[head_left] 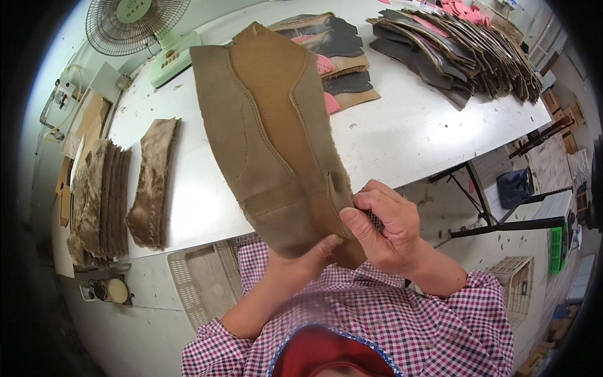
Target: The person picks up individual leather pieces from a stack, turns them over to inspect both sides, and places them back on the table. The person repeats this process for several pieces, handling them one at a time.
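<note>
I hold up a flat brown suede boot upper (270, 119), two-toned, with stitched seams and a fuzzy right edge. It stands tilted in front of me, its lower end toward my body. My left hand (298, 261) grips that lower end with the thumb on the front; its fingers are hidden behind the suede. At the lower right edge my right hand (389, 226) pinches the piece between thumb and curled fingers. On the table to the left lie a stack of furry brown pieces (100, 201) and, beside it, a smaller furry pile (154, 182).
Behind the upper, the white table (402, 138) bears layered dark and tan pieces (342, 47) with pink bits. A large fanned stack (465, 56) lies far right. A fan (166, 53) stands far left. Plastic crates (204, 276) sit below the table edge.
</note>
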Tool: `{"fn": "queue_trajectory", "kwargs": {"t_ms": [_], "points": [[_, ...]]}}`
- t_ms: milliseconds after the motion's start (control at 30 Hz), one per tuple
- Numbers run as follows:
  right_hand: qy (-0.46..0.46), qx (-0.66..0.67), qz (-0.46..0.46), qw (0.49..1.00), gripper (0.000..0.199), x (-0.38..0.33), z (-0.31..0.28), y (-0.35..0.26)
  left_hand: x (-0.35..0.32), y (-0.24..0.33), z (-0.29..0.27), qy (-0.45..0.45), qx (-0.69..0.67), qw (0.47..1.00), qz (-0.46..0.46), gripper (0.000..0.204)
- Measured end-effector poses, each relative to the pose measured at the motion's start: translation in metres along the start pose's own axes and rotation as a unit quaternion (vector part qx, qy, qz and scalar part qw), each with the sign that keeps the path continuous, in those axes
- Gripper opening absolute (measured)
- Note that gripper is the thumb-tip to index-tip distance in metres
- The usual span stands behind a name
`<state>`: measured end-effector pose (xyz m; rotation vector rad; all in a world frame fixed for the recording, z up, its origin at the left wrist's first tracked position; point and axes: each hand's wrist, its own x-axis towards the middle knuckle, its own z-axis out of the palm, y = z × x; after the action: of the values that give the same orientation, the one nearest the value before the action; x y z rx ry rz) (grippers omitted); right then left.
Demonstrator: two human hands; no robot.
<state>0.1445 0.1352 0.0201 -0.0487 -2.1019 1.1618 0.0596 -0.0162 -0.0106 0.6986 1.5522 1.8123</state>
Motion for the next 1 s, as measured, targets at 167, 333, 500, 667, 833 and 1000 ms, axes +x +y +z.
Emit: {"fn": "queue_trajectory", "kwargs": {"t_ms": [167, 333, 500, 667, 833, 1000], "points": [[0.017, 0.038, 0.065, 0.997, 0.005, -0.002, 0.000, 0.004, -0.003, -0.001, 0.005, -0.017, 0.045, 0.999, -0.025, 0.036], [0.060, 0.176, 0.156, 0.970, 0.009, 0.007, -0.001, -0.001, -0.004, -0.014, 0.010, -0.042, 0.056, 0.997, -0.040, 0.042], [0.105, 0.228, 0.185, 0.950, 0.010, 0.024, -0.006, -0.002, -0.004, -0.022, 0.012, -0.068, 0.046, 0.993, -0.084, 0.047], [0.133, 0.323, 0.138, 0.927, 0.010, 0.046, -0.014, 0.001, -0.013, -0.036, 0.015, -0.097, -0.022, 0.988, -0.116, 0.050], [0.126, 0.329, 0.155, 0.923, 0.007, 0.057, -0.021, -0.001, -0.011, -0.043, 0.009, -0.087, -0.004, 0.990, -0.107, 0.049], [0.060, 0.372, 0.153, 0.914, 0.014, 0.052, -0.034, -0.003, -0.010, -0.050, -0.007, -0.001, -0.056, 0.990, -0.129, 0.046]]}}
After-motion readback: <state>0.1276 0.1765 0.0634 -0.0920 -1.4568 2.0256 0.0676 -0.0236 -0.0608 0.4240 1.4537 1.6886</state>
